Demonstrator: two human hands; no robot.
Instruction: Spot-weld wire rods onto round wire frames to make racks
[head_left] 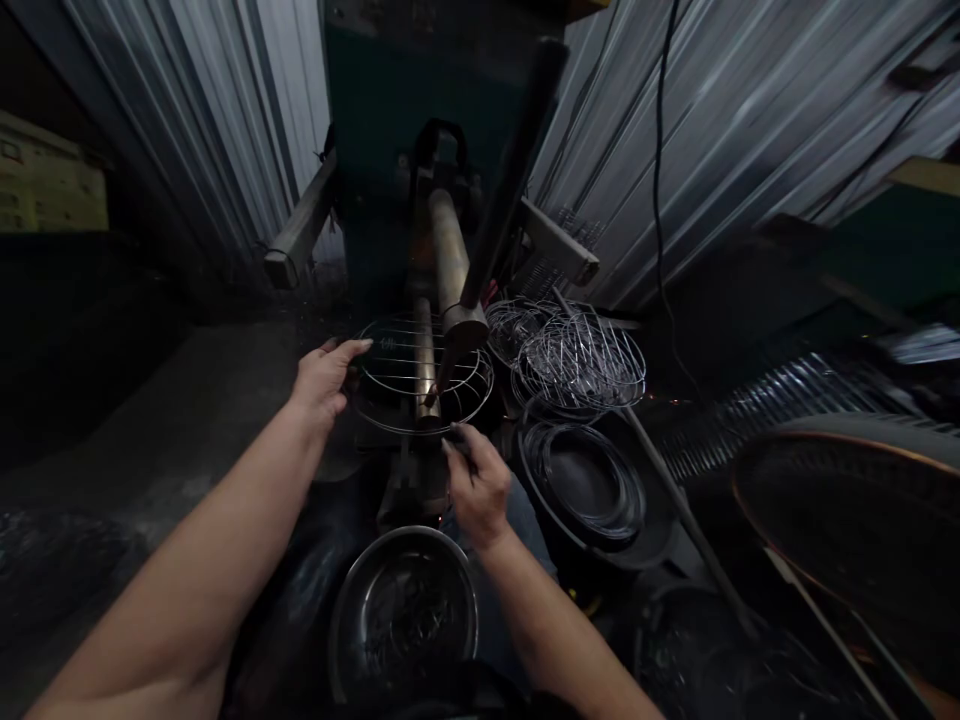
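Note:
A round wire rack (390, 376) with parallel bars lies between the arms of a spot welder, around its lower electrode arm (426, 350). The thick upper arm (450, 255) reaches down over it, its tip close to the wires near the rack's middle. My left hand (324, 380) is closed on the rack's left rim, thumb stretched along the top. At the front right edge my right hand (478, 482) is closed in a pinch beside the rim; what lies between its fingertips is too dark to make out.
A metal bowl (405, 620) with small dark pieces stands below my hands. To the right are a pile of wire racks (581, 360) and a basin holding wire rings (637, 490). A dark bar (517, 170) slants above the welder. A cable (660, 170) hangs at right.

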